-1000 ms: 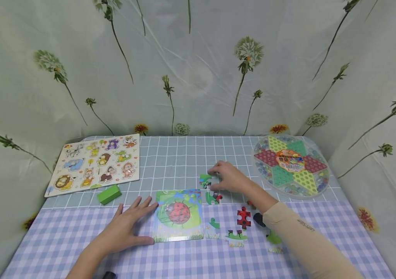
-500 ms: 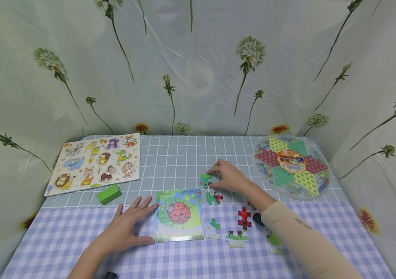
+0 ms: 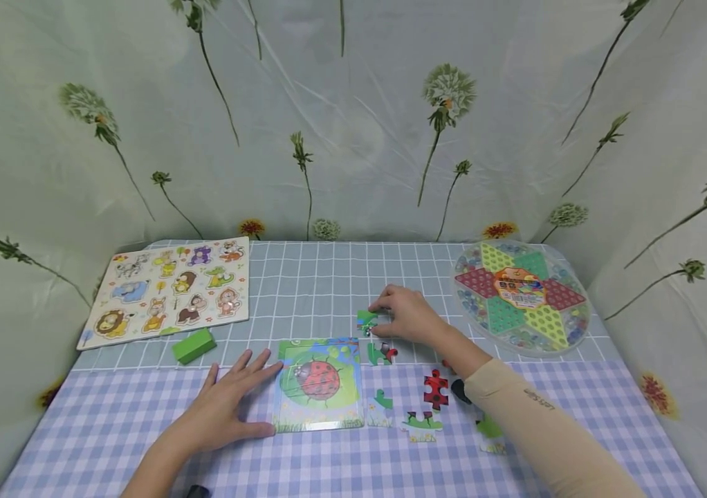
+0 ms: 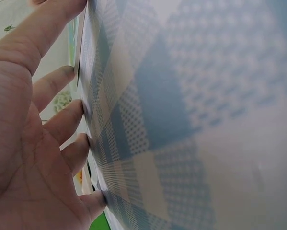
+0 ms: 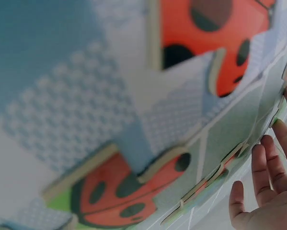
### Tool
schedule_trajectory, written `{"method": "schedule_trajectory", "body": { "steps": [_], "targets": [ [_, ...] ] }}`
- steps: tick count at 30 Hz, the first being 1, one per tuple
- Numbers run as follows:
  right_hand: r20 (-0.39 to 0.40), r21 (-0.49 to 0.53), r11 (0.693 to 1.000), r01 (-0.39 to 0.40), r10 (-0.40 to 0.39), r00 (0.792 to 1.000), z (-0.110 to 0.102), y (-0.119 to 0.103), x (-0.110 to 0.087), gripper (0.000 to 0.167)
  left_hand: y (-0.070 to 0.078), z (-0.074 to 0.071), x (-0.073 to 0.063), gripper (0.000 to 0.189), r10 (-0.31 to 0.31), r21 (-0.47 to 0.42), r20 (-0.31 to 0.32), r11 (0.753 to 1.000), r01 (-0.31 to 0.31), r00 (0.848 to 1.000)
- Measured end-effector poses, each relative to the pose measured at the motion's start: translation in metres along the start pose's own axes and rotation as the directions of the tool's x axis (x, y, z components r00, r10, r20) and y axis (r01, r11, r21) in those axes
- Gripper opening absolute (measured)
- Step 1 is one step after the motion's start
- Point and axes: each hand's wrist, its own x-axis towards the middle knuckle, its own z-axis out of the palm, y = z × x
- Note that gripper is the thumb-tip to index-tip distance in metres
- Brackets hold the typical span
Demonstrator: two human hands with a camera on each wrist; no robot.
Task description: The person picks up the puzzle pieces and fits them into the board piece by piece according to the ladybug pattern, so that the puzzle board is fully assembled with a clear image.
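A square ladybug puzzle board point(image 3: 319, 384) lies flat on the checked cloth. My left hand point(image 3: 219, 404) rests at its left side with fingers spread, index finger and thumb touching the edge; the left wrist view shows the fingertips point(image 4: 81, 108) down on the cloth. Beyond the board's upper right corner, my right hand point(image 3: 409, 315) pinches a green puzzle piece point(image 3: 366, 322) between thumb and fingers, with the piece still on the grid cloth. Just below sits a green-and-red puzzle piece point(image 3: 381, 354). In the right wrist view, a red spotted piece point(image 5: 117, 189) appears large and blurred.
More loose pieces lie right of the board: a red one point(image 3: 436, 389), grassy ones point(image 3: 422, 425), and one partly under the right sleeve point(image 3: 490, 436). An animal puzzle point(image 3: 169, 294) and green block point(image 3: 194, 346) are left; a round marble game point(image 3: 521, 297) is right.
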Motion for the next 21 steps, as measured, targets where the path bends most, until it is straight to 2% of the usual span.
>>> {"method": "schedule_trajectory", "body": {
  "steps": [14,21],
  "targets": [
    [-0.039,-0.166,0.977,0.135,-0.143,0.989,0.0025,-0.0010,-0.0024,0.039,0.0012,0.0005,-0.0016,0.100,-0.003,0.008,-0.011,1.000,0.003,1.000],
    [0.008,-0.219,0.960,0.172,-0.174,0.985,-0.0025,-0.0030,-0.0003,0.040,0.0013,0.0003,-0.0017,0.099,0.003,0.010,-0.012,1.000,-0.003,1.000]
  ]
}}
